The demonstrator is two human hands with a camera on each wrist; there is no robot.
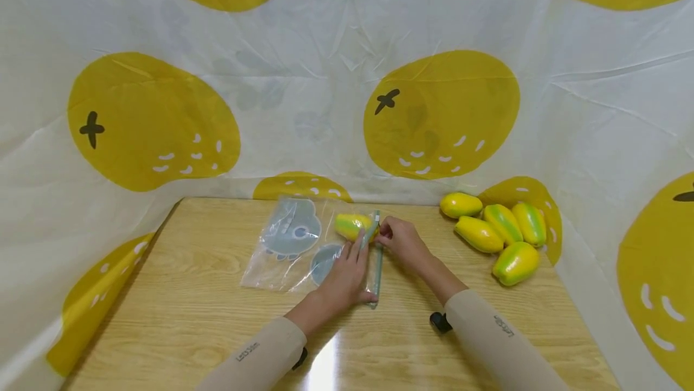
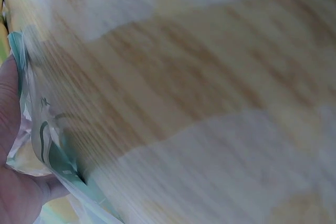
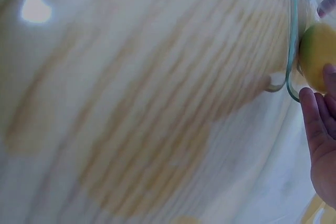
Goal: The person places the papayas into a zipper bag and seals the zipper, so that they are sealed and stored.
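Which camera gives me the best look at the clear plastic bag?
The head view: it shows nearly the whole clear plastic bag, though the left hand covers part. Both wrist views catch only a portion around its green edge.

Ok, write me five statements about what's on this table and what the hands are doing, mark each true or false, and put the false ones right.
1. The left hand is touching the clear bag. True.
2. Five yellow-green fruits lie outside the bag. True.
3. The right hand is in among those five fruits. False: it is at the bag's green-edged end.
4. No fruit shows through the bag. False: one fruit does, near that end.
5. The cloth behind the table is plain white. False: it carries large yellow fruit-like prints.
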